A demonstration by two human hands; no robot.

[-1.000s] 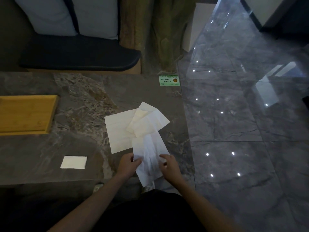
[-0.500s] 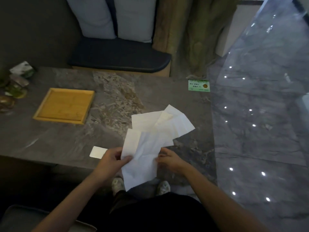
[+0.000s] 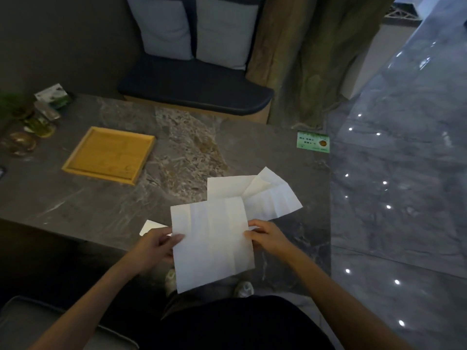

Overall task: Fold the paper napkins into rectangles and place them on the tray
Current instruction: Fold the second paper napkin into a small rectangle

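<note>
Open napkin [image 3: 212, 238] held flat btwn both hands, just off the near edge of the table [image 3: 101, 210]. Left hand [image 3: 158, 246] pinches its left edge, right hand [image 3: 267, 236] pinches the right edge; long axis runs away from the person, toward the table. Two more napkins [image 3: 265, 195] lie on the table just beyond it. Tray [image 3: 108, 154] sits further in, left of the napkin, so left hand is nearer. Folded napkin [image 3: 151, 226] peeks out by the left hand.

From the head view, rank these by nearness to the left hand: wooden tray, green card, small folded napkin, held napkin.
1. Held napkin: pinched by the left hand.
2. Small folded napkin: on the table, just beyond that hand.
3. Wooden tray: farther back, to the left.
4. Green card: far right table edge.
</note>
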